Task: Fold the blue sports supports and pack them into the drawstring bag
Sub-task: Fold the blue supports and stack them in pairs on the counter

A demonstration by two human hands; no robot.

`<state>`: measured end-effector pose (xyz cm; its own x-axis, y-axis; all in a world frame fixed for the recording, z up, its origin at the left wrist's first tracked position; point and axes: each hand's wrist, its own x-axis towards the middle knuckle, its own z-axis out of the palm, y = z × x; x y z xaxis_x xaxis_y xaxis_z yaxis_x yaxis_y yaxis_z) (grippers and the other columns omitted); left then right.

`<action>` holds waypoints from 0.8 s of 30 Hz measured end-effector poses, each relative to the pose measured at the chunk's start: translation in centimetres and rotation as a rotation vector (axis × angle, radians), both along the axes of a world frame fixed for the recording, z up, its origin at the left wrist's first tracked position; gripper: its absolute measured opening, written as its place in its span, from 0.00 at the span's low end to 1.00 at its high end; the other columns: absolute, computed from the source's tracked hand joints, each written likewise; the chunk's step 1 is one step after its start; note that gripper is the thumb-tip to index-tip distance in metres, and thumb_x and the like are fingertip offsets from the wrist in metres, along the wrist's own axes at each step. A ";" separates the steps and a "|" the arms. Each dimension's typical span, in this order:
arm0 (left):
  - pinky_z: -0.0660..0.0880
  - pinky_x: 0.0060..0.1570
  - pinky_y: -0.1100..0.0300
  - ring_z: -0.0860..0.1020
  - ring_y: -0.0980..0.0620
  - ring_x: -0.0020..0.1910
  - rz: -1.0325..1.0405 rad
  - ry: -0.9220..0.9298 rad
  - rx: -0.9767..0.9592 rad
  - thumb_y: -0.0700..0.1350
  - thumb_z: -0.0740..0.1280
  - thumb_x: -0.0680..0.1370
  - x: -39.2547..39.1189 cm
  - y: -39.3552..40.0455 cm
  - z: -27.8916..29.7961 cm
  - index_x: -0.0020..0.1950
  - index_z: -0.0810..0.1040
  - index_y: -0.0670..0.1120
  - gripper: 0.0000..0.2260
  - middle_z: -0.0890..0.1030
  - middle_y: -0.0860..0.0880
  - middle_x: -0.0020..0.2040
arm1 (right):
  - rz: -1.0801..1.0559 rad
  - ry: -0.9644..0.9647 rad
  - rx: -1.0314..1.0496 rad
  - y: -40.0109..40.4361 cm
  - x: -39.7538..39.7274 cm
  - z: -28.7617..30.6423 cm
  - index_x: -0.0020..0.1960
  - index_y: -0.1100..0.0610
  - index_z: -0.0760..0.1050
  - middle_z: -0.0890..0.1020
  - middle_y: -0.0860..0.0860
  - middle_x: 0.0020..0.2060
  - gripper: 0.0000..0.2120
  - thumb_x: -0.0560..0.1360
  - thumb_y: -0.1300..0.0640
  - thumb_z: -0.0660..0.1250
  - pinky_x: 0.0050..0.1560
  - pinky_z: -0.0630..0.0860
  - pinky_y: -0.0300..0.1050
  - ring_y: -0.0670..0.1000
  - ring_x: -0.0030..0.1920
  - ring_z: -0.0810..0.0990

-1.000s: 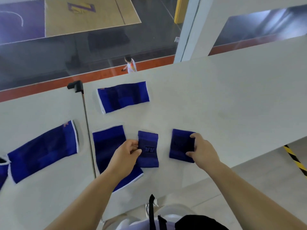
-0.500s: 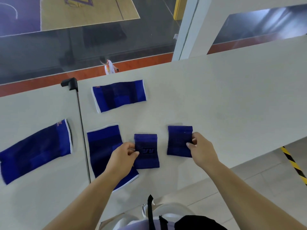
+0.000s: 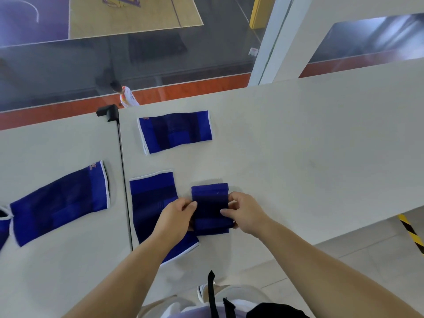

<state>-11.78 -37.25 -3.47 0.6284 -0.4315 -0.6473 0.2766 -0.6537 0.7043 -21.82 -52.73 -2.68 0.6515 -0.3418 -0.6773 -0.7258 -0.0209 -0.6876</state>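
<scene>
Far left, a sliver of a blue support [image 3: 3,228] pokes in at the frame edge, mostly cut off. Just beside it a long blue support [image 3: 59,204] lies flat and angled on the left tabletop [image 3: 57,271]. A dark seam [image 3: 125,191] splits that tabletop from the right one, with a black clamp [image 3: 107,112] sitting at the seam's far end.

Past the seam, a flat support [image 3: 151,200] lies lengthwise toward the person, and the left forearm crosses over its near end, hiding part of it. Farther back, a fourth support [image 3: 175,131] lies flat and crosswise, well apart from the hands.

Now the action: the left hand [image 3: 174,220] pinches the left edge of the small folded supports [image 3: 210,208], fingers curled round the fabric. The right hand [image 3: 244,213] grips the right edge, thumb on top. They look like two small pieces stacked together, though the layers are hard to separate.

So the count: four flat or partly seen, plus the held stack.

Low in the frame, a black strap [image 3: 211,292] and dark fabric [image 3: 275,312] sit at the person's lap; I cannot tell whether that is the bag. Beyond the glass, a person in white [image 3: 127,97] stands on the court below.
</scene>
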 end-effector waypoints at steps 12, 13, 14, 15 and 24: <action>0.78 0.36 0.65 0.81 0.53 0.45 -0.113 -0.018 -0.069 0.40 0.67 0.76 0.0 0.4 1.3 0.54 0.74 0.48 0.08 0.82 0.50 0.48 | 0.026 0.042 -0.091 0.7 0.5 -0.7 0.56 0.53 0.68 0.77 0.48 0.44 0.16 0.73 0.58 0.71 0.46 0.75 0.43 0.50 0.47 0.78; 0.78 0.37 0.64 0.81 0.53 0.45 -0.111 -0.013 -0.085 0.40 0.67 0.76 0.1 0.5 1.5 0.53 0.74 0.48 0.07 0.82 0.50 0.47 | 0.015 0.028 -0.041 0.6 0.5 -0.6 0.55 0.54 0.70 0.77 0.48 0.43 0.14 0.73 0.59 0.71 0.44 0.74 0.41 0.49 0.45 0.78; 0.78 0.36 0.64 0.82 0.53 0.45 -0.107 -0.012 -0.097 0.40 0.67 0.76 0.2 0.7 1.7 0.52 0.74 0.49 0.07 0.83 0.50 0.46 | 0.010 0.013 -0.002 0.4 0.5 -0.4 0.53 0.55 0.72 0.77 0.49 0.41 0.12 0.73 0.60 0.71 0.42 0.73 0.39 0.48 0.43 0.77; 0.78 0.36 0.64 0.82 0.53 0.45 -0.101 -0.012 -0.107 0.40 0.67 0.76 0.3 0.9 2.0 0.51 0.74 0.49 0.07 0.83 0.50 0.46 | 0.004 -0.004 0.031 0.3 0.4 -0.1 0.49 0.56 0.73 0.77 0.49 0.39 0.09 0.73 0.60 0.71 0.40 0.72 0.38 0.48 0.41 0.77; 0.82 0.39 0.56 0.83 0.48 0.43 -0.009 0.005 -0.198 0.40 0.66 0.77 1.2 2.3 4.2 0.55 0.74 0.48 0.08 0.83 0.46 0.46 | 0.080 -0.229 0.149 -0.1 0.7 3.2 0.57 0.49 0.76 0.83 0.51 0.40 0.14 0.77 0.65 0.64 0.36 0.74 0.41 0.49 0.37 0.81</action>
<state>-10.60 -34.93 0.74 0.6204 -0.5566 -0.5525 0.2753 -0.5051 0.8180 -21.08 -52.85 0.56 0.8145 -0.1906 -0.5480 -0.5510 0.0418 -0.8335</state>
